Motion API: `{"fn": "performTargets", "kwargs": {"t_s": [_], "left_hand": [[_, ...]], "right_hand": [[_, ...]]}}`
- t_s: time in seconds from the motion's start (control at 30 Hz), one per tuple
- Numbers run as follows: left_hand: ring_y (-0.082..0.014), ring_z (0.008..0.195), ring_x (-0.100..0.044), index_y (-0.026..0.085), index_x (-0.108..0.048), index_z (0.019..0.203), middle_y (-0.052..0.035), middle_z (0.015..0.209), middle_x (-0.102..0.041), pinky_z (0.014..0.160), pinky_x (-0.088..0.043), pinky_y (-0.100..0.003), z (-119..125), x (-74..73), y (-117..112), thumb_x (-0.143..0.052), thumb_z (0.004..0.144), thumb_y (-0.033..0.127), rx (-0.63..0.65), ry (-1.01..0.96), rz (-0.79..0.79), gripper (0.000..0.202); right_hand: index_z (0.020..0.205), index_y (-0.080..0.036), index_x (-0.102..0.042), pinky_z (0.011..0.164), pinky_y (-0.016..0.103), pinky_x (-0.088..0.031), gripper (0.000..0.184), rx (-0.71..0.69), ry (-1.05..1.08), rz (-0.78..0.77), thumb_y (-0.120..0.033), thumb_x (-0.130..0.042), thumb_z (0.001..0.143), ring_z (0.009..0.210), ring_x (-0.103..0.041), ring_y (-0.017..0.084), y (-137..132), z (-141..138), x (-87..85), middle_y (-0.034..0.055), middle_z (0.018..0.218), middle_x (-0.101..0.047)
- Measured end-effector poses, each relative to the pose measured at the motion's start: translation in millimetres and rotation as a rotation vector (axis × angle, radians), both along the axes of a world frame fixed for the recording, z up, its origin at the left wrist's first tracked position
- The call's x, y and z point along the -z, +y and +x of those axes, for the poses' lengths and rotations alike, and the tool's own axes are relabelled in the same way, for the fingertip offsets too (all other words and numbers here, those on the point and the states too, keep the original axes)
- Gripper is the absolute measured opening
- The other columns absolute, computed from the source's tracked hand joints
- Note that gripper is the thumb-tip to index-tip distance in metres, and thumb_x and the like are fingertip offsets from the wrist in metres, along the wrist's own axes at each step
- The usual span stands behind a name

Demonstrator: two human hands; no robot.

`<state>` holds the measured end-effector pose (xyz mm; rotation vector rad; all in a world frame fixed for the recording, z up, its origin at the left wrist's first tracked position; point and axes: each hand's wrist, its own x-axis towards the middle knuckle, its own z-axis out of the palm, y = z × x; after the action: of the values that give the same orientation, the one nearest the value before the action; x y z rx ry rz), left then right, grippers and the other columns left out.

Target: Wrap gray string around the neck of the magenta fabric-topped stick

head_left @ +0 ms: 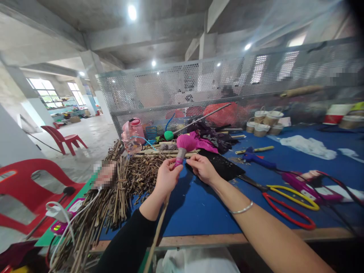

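Observation:
My left hand (168, 176) is closed around a long thin stick (157, 231). Its lower end reaches past the table edge, and a purple-and-grey wrapped piece (179, 157) shows above my fingers. Whether that piece is part of the stick is hard to tell. Just to the right, my right hand (201, 167) has thumb and fingertips pinched together. Anything between them is too small to make out. Directly behind both hands lies a bright pink ball (186, 142), apparently yarn, with a smaller green ball (168, 135) farther back.
Bundled dry sticks (122, 193) cover the table's left side. Scissors with yellow and red handles (290, 201) lie right of my forearm, near a purple tool (309, 187) with cables. Small pots (261, 129) and a pink jug (133, 132) stand before a perforated metal screen (170, 87).

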<state>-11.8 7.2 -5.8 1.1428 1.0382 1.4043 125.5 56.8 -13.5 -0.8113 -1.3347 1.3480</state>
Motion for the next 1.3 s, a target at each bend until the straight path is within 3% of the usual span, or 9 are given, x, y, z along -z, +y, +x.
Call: {"fn": "performTargets", "kwargs": {"t_s": [0.13,0.23,0.33,0.4,0.53,0.63,0.73,0.97,1.3], "left_hand": [[-0.0005,0.038,-0.036,0.014,-0.051,0.092,-0.0013,0.075,-0.061,0.032,-0.02,-0.014,1.0,-1.3,-0.5,-0.072,0.063,0.036,0.15,-0.17,-0.039,0.043],[-0.0011,0.038,-0.039,0.013,-0.055,0.09,-0.0004,0.066,-0.059,0.032,-0.022,-0.013,-0.7,1.0,0.3,-0.069,0.068,0.037,0.255,-0.264,-0.079,0.036],[-0.0052,0.039,-0.046,0.012,-0.057,0.091,-0.0014,0.057,-0.056,0.034,-0.031,-0.014,-1.7,2.7,-0.2,-0.055,0.079,0.041,0.36,-0.296,-0.323,0.032],[-0.0086,0.047,-0.055,0.011,-0.057,0.093,-0.0055,0.066,-0.06,0.04,-0.04,-0.017,0.2,3.9,-1.3,-0.045,0.085,0.04,0.364,-0.253,-0.449,0.033],[-0.0105,0.052,-0.057,0.015,-0.051,0.102,-0.0064,0.083,-0.062,0.046,-0.043,-0.022,10.4,11.8,-4.5,-0.054,0.08,0.042,0.066,0.069,-0.268,0.035],[-0.0102,0.059,-0.055,0.016,-0.053,0.1,-0.0043,0.08,-0.061,0.055,-0.042,-0.021,17.0,19.7,-5.8,-0.069,0.068,0.032,-0.177,0.327,0.015,0.039],[-0.0106,0.065,-0.053,0.015,-0.057,0.089,-0.0034,0.076,-0.061,0.06,-0.041,-0.021,17.4,21.0,-4.8,-0.069,0.066,0.024,-0.239,0.403,0.109,0.027],[-0.0021,0.034,-0.029,0.018,-0.046,0.082,0.0046,0.06,-0.052,0.032,-0.018,-0.016,4.2,0.5,-2.5,-0.06,0.072,0.044,0.045,-0.058,-0.098,0.031],[0.0013,0.034,-0.022,0.017,-0.045,0.077,0.0066,0.056,-0.046,0.031,-0.01,-0.012,-0.4,-9.2,-6.8,-0.068,0.066,0.042,0.206,-0.293,-0.165,0.036]], "right_hand": [[0.066,-0.019,-0.044,0.031,0.018,-0.009,0.034,-0.112,0.091,-0.076,-0.04,-0.071,0.062,0.031,-0.018,0.002,0.2,0.8,-2.6,-0.0107,0.04,-0.035],[0.08,-0.019,-0.048,0.03,0.016,-0.009,0.036,-0.231,0.123,-0.148,-0.041,-0.072,0.062,0.032,-0.017,0.001,1.0,1.4,-4.5,-0.0101,0.045,-0.042],[0.076,-0.017,-0.05,0.031,0.015,-0.013,0.037,-0.303,0.105,-0.214,-0.043,-0.071,0.062,0.034,-0.029,0.002,1.7,1.9,-4.5,-0.0068,0.048,-0.046],[0.07,-0.015,-0.051,0.03,0.016,-0.016,0.035,-0.267,0.042,-0.215,-0.043,-0.071,0.062,0.035,-0.033,0.004,2.2,1.7,-3.0,-0.0055,0.047,-0.046],[0.058,-0.016,-0.047,0.029,0.019,-0.012,0.034,-0.138,-0.138,-0.227,-0.041,-0.07,0.062,0.03,-0.02,0.003,2.3,-1.3,0.9,-0.0101,0.035,-0.028],[0.059,-0.016,-0.05,0.03,0.021,-0.013,0.033,-0.138,-0.193,-0.195,-0.044,-0.067,0.065,0.029,-0.023,0.004,1.1,-5.8,1.8,-0.0072,0.038,-0.037],[0.063,-0.015,-0.052,0.032,0.022,-0.013,0.034,-0.139,-0.2,-0.108,-0.047,-0.065,0.068,0.03,-0.024,0.003,-0.3,-7.5,0.6,-0.0066,0.04,-0.04],[0.064,-0.016,-0.051,0.037,0.021,-0.015,0.031,-0.104,-0.136,0.116,-0.043,-0.063,0.072,0.036,-0.023,0.003,-3.9,4.1,-8.3,-0.0091,0.042,-0.035],[0.063,-0.017,-0.05,0.034,0.02,-0.011,0.03,-0.143,-0.002,0.007,-0.04,-0.069,0.066,0.033,-0.021,0.003,-12.1,5.6,-19.2,-0.0095,0.041,-0.031]]}}
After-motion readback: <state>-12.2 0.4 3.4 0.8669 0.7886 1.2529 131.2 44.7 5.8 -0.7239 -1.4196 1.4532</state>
